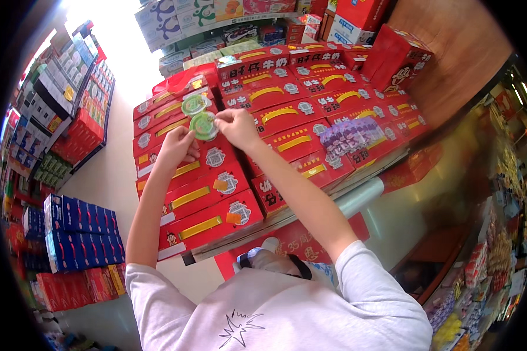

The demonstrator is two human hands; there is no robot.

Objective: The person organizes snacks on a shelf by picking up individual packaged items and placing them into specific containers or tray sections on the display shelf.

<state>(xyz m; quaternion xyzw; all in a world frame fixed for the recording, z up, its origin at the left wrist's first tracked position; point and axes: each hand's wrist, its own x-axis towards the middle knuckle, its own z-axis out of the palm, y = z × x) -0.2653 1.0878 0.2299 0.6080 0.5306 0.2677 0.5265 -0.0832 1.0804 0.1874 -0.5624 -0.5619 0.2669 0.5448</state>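
Both my hands meet over a display of red milk gift boxes (211, 193) with yellow handles. The fingers of my left hand (181, 147) touch the lower left edge of a round, green-lidded container (203, 126). My right hand (237, 127) pinches its right edge between thumb and fingers. A second round green container (194, 104) lies just beyond, touching or overlapping the first. Whether the left fingers grip or only rest against the container is hard to see. To the right, a row of purple packets (352, 136) lies on the boxes.
A red bag (184, 79) lies on the boxes at the far left. One red carton (397, 57) stands upright at the back right. Blue cartons (85, 234) are stacked on the floor at left, below stocked shelves. Packaged goods (487, 263) line the right side.
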